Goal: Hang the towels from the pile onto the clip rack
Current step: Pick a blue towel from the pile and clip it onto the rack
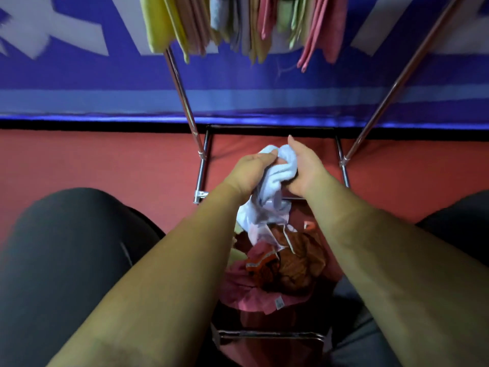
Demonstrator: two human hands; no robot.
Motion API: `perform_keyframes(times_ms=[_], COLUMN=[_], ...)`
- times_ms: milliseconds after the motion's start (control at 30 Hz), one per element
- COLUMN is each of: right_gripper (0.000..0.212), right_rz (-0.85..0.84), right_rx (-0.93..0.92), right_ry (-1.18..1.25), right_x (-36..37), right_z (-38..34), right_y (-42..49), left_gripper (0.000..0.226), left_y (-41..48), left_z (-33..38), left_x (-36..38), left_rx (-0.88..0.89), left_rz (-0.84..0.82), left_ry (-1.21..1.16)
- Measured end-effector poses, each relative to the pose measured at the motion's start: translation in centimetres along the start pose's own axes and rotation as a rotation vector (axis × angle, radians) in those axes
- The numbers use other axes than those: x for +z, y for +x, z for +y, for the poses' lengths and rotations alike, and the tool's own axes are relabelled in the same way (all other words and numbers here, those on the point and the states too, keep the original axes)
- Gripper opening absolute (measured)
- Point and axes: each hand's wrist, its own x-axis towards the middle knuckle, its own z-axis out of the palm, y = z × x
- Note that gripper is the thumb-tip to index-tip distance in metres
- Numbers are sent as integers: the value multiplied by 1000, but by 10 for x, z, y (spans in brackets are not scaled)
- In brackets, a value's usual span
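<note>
Both hands are at the middle of the view and hold one pale blue towel between them. The left hand has its grip closed around the left part of the cloth. The right hand holds the right part, but its first finger is straight. The lower end of this towel hangs down and touches the pile of pink and orange-brown towels, which lies between the person's knees in dark trousers. Two slanted metal poles of the clip rack stand on both sides of the hands. Above, many hung towels in yellow, pink and green fill the rack. Behind is a blue banner over the red floor.
</note>
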Motion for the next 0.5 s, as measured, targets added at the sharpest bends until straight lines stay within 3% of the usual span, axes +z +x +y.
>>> perform_keyframes(times_ms=[67, 167, 267, 333, 367, 433, 500], right_gripper=[56, 51, 24, 17, 22, 33, 25], right_rz=[-51, -113, -167, -154, -144, -137, -111], right_rx=[-65, -80, -140, -162, -150, -175, -242], right_ry=[13, 52, -72, -231, -324, -531, -738], right_x=[12, 24, 40, 50, 54, 62, 69], right_z=[-20, -38, -53, -64, -68, -75, -79], right_y=[-22, -50, -87, -113, -124, -148, -167], left_gripper=[53, 76, 71, 48, 50, 62, 63], left_y=[-18, -40, -55, -62, -65, -79, -96], left_z=[20, 49, 76, 90, 96, 109, 116], left_x=[-3, -6, -12, -21, -25, -25, -22], left_rx=[-16, -98, -86, 49, 154, 388, 492], left_rz=[-16, -43, 114, 236, 242, 70, -97], left_ry=[150, 244, 311, 512, 615, 658, 630])
